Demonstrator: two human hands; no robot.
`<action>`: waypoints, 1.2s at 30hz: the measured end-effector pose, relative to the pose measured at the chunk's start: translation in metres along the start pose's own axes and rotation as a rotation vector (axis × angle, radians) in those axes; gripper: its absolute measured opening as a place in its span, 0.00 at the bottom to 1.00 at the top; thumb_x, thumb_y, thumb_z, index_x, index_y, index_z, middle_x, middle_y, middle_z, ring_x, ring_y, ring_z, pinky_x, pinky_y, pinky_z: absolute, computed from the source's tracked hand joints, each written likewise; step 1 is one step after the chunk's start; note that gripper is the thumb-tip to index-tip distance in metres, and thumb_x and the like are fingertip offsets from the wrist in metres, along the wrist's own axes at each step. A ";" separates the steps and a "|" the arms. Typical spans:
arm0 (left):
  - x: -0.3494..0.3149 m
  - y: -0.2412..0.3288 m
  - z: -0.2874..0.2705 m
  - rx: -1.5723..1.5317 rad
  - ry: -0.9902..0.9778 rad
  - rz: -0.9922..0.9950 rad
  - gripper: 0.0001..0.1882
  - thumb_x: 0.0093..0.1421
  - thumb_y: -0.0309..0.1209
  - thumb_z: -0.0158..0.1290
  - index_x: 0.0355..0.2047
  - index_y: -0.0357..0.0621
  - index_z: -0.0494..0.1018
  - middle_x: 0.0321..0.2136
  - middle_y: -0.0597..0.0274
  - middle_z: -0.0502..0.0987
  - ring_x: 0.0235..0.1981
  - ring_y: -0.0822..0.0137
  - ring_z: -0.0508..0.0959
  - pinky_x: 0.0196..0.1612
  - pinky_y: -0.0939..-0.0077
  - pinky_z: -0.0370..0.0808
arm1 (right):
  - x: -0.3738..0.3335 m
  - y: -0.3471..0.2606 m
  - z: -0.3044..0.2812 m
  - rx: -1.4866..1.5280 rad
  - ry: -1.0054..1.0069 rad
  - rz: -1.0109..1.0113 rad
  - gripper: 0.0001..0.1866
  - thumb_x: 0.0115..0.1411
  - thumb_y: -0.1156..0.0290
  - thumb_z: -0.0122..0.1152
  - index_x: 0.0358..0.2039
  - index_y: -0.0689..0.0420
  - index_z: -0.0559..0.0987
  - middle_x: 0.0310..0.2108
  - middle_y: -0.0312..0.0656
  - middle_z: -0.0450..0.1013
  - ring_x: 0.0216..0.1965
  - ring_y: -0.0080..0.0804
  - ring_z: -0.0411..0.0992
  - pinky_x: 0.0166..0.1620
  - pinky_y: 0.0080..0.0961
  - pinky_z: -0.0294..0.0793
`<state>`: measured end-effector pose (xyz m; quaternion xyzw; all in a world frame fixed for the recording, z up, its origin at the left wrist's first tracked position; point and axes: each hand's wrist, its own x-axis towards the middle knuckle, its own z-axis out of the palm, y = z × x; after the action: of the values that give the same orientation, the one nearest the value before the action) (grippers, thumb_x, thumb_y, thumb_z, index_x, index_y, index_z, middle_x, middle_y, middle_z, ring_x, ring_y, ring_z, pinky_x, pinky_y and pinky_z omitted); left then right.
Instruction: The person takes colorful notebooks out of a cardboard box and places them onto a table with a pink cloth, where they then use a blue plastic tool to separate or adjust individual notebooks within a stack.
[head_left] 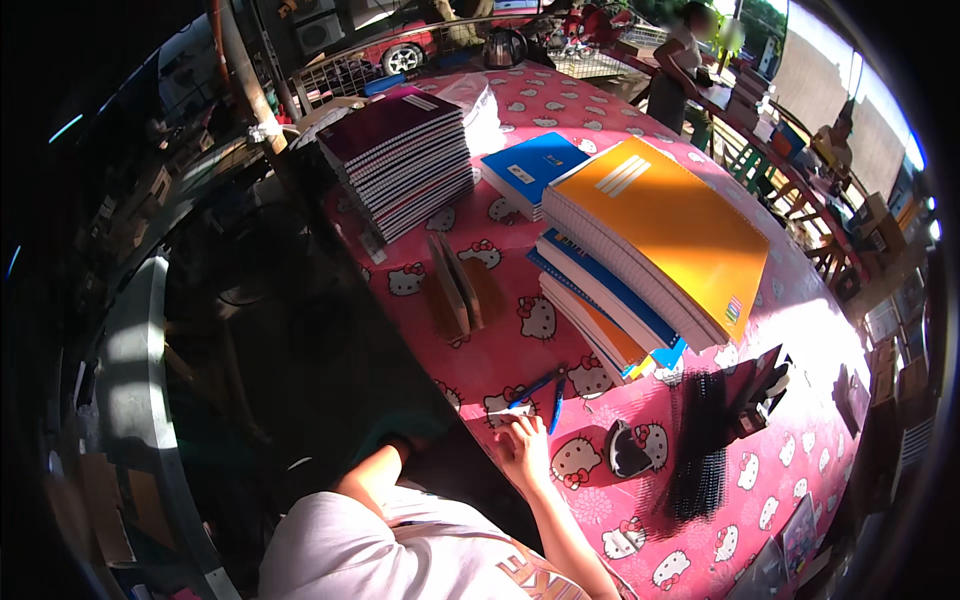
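My right hand (522,450) rests at the near edge of a pink tablecloth (600,510) with cat-face prints, its fingers bent and apart. Just beyond the fingertips lies a tool with two blue handles (557,402), apparently pliers, its handles spread. No held thing shows in that hand. My left forearm (375,475) reaches toward my lap, where shadow hides the left hand. Right of my right hand sits a small black object (628,450) with a pale rim. Past it lies a bundle of black plastic binding coils (697,450).
Farther off are a stack of dark-covered notebooks (390,125), blue notebooks (530,170), and a tall leaning pile topped by an orange notebook (660,230). Two brown boards (463,290) stand between them. A glass pot (505,48) is at the far edge; a person (680,65) stands beyond.
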<state>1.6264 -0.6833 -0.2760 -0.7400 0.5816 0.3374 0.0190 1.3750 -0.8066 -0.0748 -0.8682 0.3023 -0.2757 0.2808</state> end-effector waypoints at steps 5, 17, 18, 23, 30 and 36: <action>-0.002 -0.065 -0.098 -0.767 0.684 -0.107 0.17 0.51 0.28 0.53 0.44 0.42 0.71 0.34 0.50 0.76 0.39 0.62 0.75 0.43 0.70 0.70 | 0.000 -0.007 0.013 0.086 0.152 0.035 0.09 0.40 0.80 0.57 0.26 0.55 0.75 0.33 0.37 0.73 0.38 0.39 0.66 0.42 0.31 0.67; 0.086 0.004 -0.303 -1.194 0.736 0.592 0.31 0.55 0.39 0.53 0.54 0.37 0.56 0.54 0.52 0.60 0.56 0.63 0.61 0.57 0.69 0.57 | -0.013 -0.005 0.036 0.531 0.674 0.465 0.12 0.46 0.87 0.56 0.32 0.59 0.75 0.31 0.37 0.69 0.33 0.21 0.71 0.37 0.15 0.69; 0.092 0.006 -0.299 -1.239 0.766 0.578 0.34 0.55 0.43 0.53 0.56 0.37 0.54 0.57 0.51 0.56 0.58 0.62 0.58 0.59 0.68 0.55 | -0.017 -0.005 0.041 0.414 0.684 0.442 0.12 0.46 0.88 0.55 0.31 0.58 0.75 0.31 0.36 0.69 0.32 0.22 0.71 0.35 0.16 0.69; 0.099 0.025 -0.286 -1.151 0.658 0.588 0.34 0.56 0.46 0.51 0.56 0.36 0.56 0.54 0.51 0.62 0.54 0.61 0.62 0.57 0.68 0.56 | -0.026 -0.012 0.038 0.120 0.697 0.393 0.10 0.48 0.85 0.56 0.29 0.55 0.76 0.29 0.35 0.70 0.30 0.22 0.69 0.32 0.17 0.68; 0.105 -0.019 -0.281 -0.804 0.560 0.574 0.29 0.52 0.42 0.55 0.47 0.36 0.61 0.41 0.56 0.70 0.44 0.63 0.68 0.49 0.68 0.62 | -0.009 -0.020 0.052 0.036 0.819 0.447 0.10 0.48 0.86 0.54 0.28 0.56 0.76 0.28 0.36 0.72 0.30 0.24 0.70 0.31 0.19 0.68; 0.068 0.030 -0.278 -0.907 0.398 0.766 0.33 0.46 0.32 0.62 0.50 0.38 0.60 0.45 0.57 0.68 0.47 0.65 0.66 0.52 0.69 0.61 | 0.032 -0.036 0.049 -0.487 0.833 0.710 0.28 0.42 0.63 0.66 0.45 0.53 0.67 0.47 0.43 0.60 0.50 0.43 0.56 0.49 0.41 0.55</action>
<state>1.7395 -0.8675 -0.0859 -0.4618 0.5969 0.3892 -0.5281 1.4415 -0.7893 -0.0754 -0.5723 0.7132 -0.4047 0.0065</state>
